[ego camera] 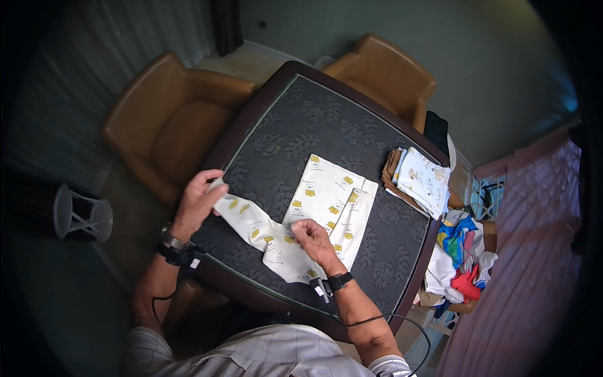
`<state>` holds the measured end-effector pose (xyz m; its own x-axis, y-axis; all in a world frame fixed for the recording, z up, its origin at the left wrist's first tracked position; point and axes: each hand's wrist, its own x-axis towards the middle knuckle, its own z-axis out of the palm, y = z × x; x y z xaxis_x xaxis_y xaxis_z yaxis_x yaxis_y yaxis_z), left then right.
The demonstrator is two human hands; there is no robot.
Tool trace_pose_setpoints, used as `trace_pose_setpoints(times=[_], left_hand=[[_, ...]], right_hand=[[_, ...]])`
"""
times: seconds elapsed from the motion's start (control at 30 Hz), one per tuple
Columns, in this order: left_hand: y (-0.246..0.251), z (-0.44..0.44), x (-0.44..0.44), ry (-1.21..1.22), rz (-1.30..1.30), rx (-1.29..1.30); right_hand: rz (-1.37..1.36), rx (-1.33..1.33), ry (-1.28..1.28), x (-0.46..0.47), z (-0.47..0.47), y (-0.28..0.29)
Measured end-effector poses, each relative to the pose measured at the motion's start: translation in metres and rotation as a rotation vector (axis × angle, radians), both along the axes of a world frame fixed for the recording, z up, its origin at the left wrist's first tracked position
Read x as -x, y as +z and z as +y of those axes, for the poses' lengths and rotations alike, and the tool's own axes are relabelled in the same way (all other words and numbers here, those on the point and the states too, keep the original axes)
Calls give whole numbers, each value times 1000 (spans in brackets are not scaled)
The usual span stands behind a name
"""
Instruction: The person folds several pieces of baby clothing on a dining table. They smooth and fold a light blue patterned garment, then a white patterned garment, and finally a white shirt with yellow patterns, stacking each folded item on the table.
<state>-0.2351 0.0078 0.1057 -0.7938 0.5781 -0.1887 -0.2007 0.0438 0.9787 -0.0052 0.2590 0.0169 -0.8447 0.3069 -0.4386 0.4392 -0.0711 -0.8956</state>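
A white long-sleeved garment [325, 188] with a yellow french-fries print lies on the dark table, partly folded. Its far part is flat, with one sleeve laid along the right side. My left hand [200, 198] pinches the end of the other sleeve [252, 224], which stretches out to the left at the table's edge. Over the middle of the cloth, my right hand [314, 242] has thumb and fingers pinched together on the fabric. The cloth beneath that palm is hidden.
A stack of folded clothes [421, 179] sits at the table's right edge. Beyond that edge, loose clothes [464, 264] are heaped on a brown chair. Brown armchairs [174, 122] stand around the table [301, 118]. A white stool [82, 214] is at far left.
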Motion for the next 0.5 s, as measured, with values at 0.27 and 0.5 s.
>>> trace_pose_setpoints(times=[0.27, 0.5], left_hand=[[33, 71, -61, -287, 192, 25], [13, 73, -84, -244, 268, 26]], right_hand=[[99, 288, 89, 60, -16, 123], [95, 208, -2, 66, -5, 104]])
